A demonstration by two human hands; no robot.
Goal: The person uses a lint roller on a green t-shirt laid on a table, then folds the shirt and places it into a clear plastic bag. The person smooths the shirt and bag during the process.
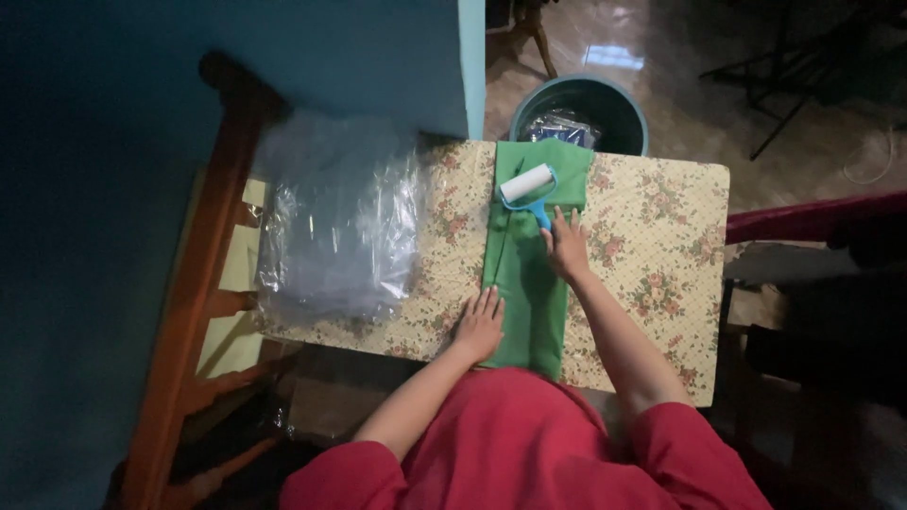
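Note:
A folded green cloth (529, 283) lies lengthwise on a table with a floral covering (652, 246). My right hand (567, 247) grips the blue handle of a lint roller (527, 187), whose white roll rests on the far end of the cloth. My left hand (480, 326) lies flat, fingers apart, pressing the near left edge of the cloth against the table.
A stack of clear plastic bags (340, 227) covers the table's left part. A round dark bin (581, 113) with plastic inside stands beyond the far edge. A wooden chair frame (203, 283) is at left, a blue wall (236, 57) behind, dark furniture (822, 302) at right.

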